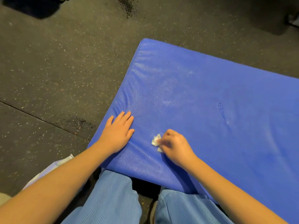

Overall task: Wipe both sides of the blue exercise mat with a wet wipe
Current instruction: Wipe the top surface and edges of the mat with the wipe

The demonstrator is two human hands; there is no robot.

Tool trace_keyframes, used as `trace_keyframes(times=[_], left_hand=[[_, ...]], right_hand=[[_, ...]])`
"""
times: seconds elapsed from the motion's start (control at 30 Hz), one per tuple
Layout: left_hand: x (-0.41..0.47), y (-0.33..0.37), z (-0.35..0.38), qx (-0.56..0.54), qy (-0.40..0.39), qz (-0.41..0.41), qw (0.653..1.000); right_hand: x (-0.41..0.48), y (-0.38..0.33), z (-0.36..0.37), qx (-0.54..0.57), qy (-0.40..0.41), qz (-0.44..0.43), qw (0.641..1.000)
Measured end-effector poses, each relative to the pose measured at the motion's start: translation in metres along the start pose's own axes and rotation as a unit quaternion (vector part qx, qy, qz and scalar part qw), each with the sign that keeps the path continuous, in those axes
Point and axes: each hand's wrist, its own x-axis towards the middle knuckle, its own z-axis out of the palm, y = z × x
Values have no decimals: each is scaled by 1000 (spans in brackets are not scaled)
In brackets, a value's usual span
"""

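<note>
Mat (210,94) runs off the right edge of the frame. Wipe (155,140) mostly tucked under right hand (175,147), fingers blurred. Pale packet (53,167) lower left, half-hidden behind left forearm (64,183), unidentifiable.

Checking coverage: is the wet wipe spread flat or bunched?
Bunched up: the right hand pinches the wet wipe as a crumpled wad on the exercise mat.

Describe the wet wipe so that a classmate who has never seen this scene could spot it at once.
Start at the big blue mat on the dark speckled floor and go to its near edge. There the left hand lies flat, and the right hand pinches the wet wipe against the mat. It is a small crumpled wad, the only white thing on the blue.
</note>
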Motion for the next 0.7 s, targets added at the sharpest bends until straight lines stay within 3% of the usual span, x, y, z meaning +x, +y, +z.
trace_keyframes(times=[0.13,0.3,0.47,0.63,0.7], left_hand=[[-6,-1,0,1,4,1,1000],[-10,5,6,-31,33,-17,999],[-15,10,9,-33,54,-27,998],[-16,12,7,-36,56,-31,997],[-18,14,9,-40,60,-34,997]], right_hand=[[-28,-16,-2,25,-179,-73,981],[-25,2,-10,-36,-31,-1,999],[-62,-11,-14,0,-188,-44,981],[-63,17,-24,-38,33,53,997],[-72,12,-19,3,-20,20,1000]])
